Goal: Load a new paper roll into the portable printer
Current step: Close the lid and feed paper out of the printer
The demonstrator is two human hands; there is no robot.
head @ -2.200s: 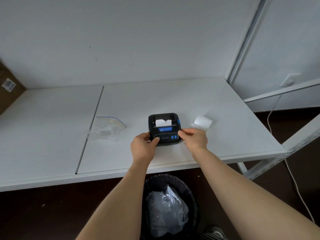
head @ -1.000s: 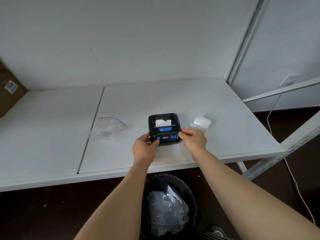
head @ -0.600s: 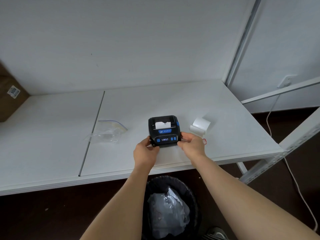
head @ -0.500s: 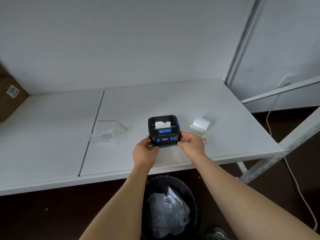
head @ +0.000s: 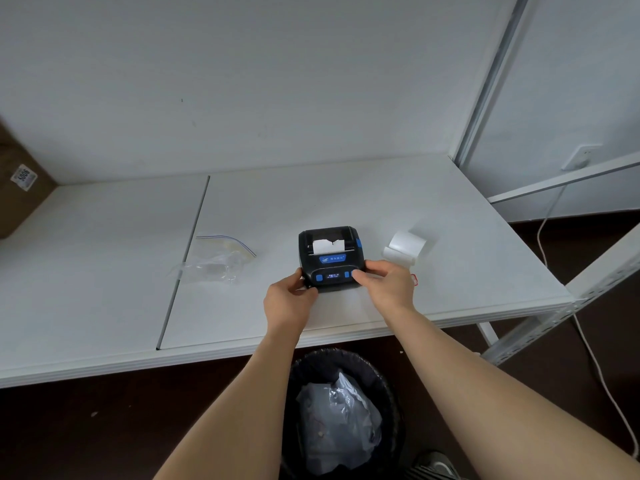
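Observation:
A small black portable printer (head: 330, 256) with blue buttons and a lit display stands on the white table (head: 346, 199), a short white paper tab sticking up from its slot. My left hand (head: 289, 301) grips its front left corner. My right hand (head: 386, 287) holds the front right corner, the thumb resting on a blue button. A white paper roll (head: 407, 245) lies on the table just right of the printer, partly unrolled, beyond my right hand.
An empty clear zip bag (head: 214, 259) lies left of the printer, across the table seam. A cardboard box (head: 17, 188) stands at the far left. A black bin (head: 341, 414) with a plastic liner sits below the table's front edge. A white cable (head: 588, 344) hangs at the right.
Both hands have stayed on the printer's front corners. My right thumb has shifted onto the blue button at the front right. The view tilted slightly.

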